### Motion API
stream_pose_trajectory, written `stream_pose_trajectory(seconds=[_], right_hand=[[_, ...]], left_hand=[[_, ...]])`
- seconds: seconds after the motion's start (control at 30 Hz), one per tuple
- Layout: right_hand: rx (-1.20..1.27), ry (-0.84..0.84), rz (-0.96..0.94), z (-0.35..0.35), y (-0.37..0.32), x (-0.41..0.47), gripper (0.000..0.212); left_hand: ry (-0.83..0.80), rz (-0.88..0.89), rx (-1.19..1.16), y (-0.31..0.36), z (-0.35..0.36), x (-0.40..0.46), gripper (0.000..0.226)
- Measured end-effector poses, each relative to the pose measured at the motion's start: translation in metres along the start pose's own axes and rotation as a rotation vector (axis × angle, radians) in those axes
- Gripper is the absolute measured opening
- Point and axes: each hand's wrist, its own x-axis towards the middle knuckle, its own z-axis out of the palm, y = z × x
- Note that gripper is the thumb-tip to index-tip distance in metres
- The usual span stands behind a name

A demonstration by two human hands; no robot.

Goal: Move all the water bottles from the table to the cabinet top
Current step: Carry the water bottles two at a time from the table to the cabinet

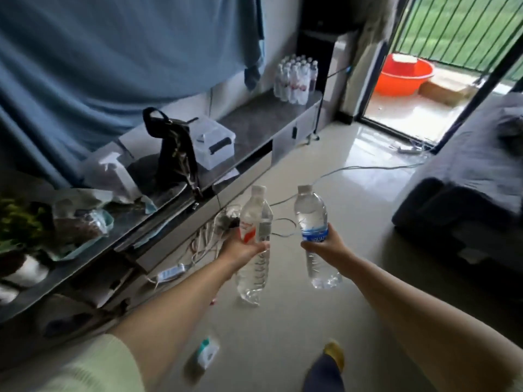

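Observation:
My left hand (pixel 244 248) grips a clear water bottle with a red-and-white label (pixel 254 222) around its middle, held upright over the floor. A second clear bottle with a blue label (pixel 311 219) is gripped at its waist by my right hand (pixel 325 244), just to the right of the first. Both have white caps. The long grey cabinet top (pixel 254 123) runs along the left wall. At its far end stands a cluster of several water bottles (pixel 295 80).
On the cabinet sit a black handbag (pixel 175 148), a clear plastic box (pixel 213 141), a spray bottle (pixel 119 176) and clutter near a plant (pixel 17 222). Cables (pixel 209 236) lie on the floor by the cabinet. A dark sofa (pixel 467 193) is on the right; an orange basin (pixel 403 77) sits by the door.

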Motion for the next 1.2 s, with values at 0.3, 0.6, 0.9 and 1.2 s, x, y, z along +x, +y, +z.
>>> stream_pose_trajectory(seconds=[0.3,0.6,0.9,1.2], right_hand=[[-0.045,0.078,0.066,-0.145,0.039,0.057,0.057],[0.018,0.144,0.168,-0.256,0.077,0.116,0.052],[0.033,0.191,0.168,-0.315,0.057,0.250,0.054],[0.056,0.219,0.156,-0.372,0.000,0.395,0.059]], left_hand=[[-0.148,-0.005,0.119,0.088,0.137,0.089,0.058],[-0.206,-0.060,0.084,0.138,0.239,0.164,0.038],[-0.224,-0.020,0.099,0.201,0.259,0.308,0.051],[-0.268,-0.007,0.161,0.287,0.248,0.466,0.064]])
